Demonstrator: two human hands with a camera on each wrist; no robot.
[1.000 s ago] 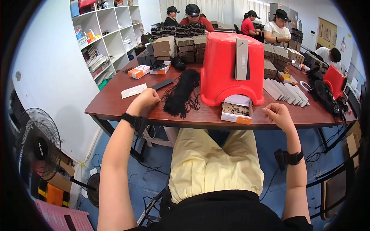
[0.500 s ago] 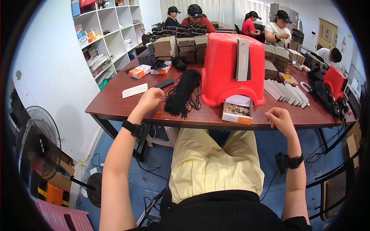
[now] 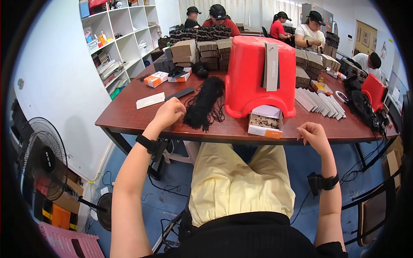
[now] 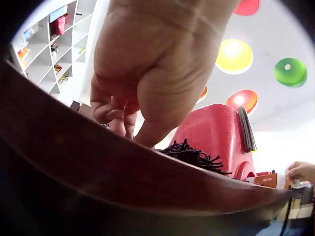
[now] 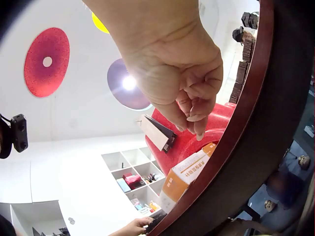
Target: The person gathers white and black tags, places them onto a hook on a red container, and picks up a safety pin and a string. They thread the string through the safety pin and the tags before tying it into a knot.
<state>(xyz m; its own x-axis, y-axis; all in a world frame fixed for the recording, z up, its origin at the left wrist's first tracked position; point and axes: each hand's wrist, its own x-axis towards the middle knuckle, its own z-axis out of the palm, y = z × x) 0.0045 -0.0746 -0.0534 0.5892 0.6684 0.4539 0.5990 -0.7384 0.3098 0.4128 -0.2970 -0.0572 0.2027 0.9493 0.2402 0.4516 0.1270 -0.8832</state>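
Note:
My left hand (image 3: 169,114) rests at the table's front, just left of a bundle of black cords (image 3: 201,105), its fingers loosely bent with nothing visible in them. In the left wrist view the cords (image 4: 194,158) lie beside the thumb of that hand (image 4: 147,73). Past the front edge, right of an open box (image 3: 265,125) of small metal pieces, my right hand (image 3: 315,136) hangs loosely curled. The right wrist view shows this hand (image 5: 182,73) holding nothing. An upturned red stool (image 3: 249,73) stands behind the box, a grey tag (image 3: 272,69) against it.
A white card (image 3: 150,101) and a dark card (image 3: 180,93) lie left of the cords. Fanned grey tags (image 3: 320,103) lie right of the stool. Small orange-and-white boxes (image 3: 156,79) and stacked bundles (image 3: 183,51) stand farther back. Several people sit beyond them.
My left hand has shifted slightly right, closer to the cords. My right hand has moved a little down and right, its fingers still loosely bent.

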